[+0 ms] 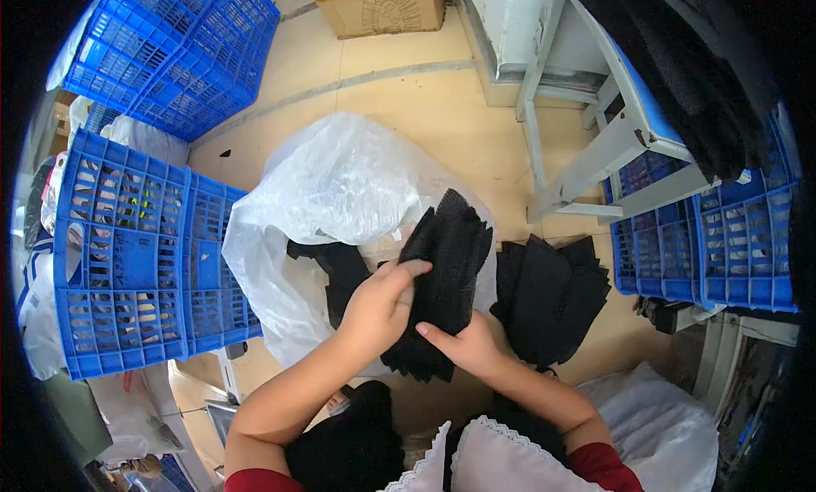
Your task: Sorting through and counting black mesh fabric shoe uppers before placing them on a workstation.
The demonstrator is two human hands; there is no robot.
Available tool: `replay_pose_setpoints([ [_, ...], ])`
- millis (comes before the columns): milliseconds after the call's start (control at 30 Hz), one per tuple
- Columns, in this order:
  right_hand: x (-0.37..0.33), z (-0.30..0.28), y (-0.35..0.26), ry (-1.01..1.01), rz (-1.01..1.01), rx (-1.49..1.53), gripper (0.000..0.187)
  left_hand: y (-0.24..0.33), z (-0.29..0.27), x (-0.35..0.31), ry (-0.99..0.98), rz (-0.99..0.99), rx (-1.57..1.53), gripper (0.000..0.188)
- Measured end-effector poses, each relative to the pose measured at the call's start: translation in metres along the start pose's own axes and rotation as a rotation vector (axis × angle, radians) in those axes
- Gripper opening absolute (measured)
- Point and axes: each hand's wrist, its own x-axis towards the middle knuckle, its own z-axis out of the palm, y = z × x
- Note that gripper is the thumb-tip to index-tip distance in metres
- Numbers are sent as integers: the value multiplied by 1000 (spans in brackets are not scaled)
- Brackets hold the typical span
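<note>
A thick bundle of black fabric pieces (450, 254) with jagged, uneven ends is held up in front of me. My left hand (379, 309) grips its left edge, fingers bent against the side. Lower down, my right hand (467, 343) clasps the bundle, its thumb lying on top and its other fingers hidden beneath. Behind and left of the bundle lies a large translucent white plastic bag (336, 186), its mouth open. More black pieces (342, 267) show inside it. A fanned pile of black fabric pieces (554, 301) rests on the floor to the right.
Blue plastic crates (127, 262) stand at the left, with more at the far left and under the table at right. Black fabric (693, 75) is heaped on that white-legged table (599, 164). At the back sits a cardboard box (387, 11). A white sack (650, 424) lies lower right.
</note>
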Motion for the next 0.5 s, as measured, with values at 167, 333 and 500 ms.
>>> replay_pose_setpoints([
  [167,-1,-7,-2,-46,21,-70,39,7,-1,5,-46,-74,23,37],
  [333,0,-7,2,-44,2,-37,41,9,4,4,84,-209,-179,33],
  [500,-1,-7,6,-33,-15,-51,44,8,0,5,-34,-37,-30,27],
])
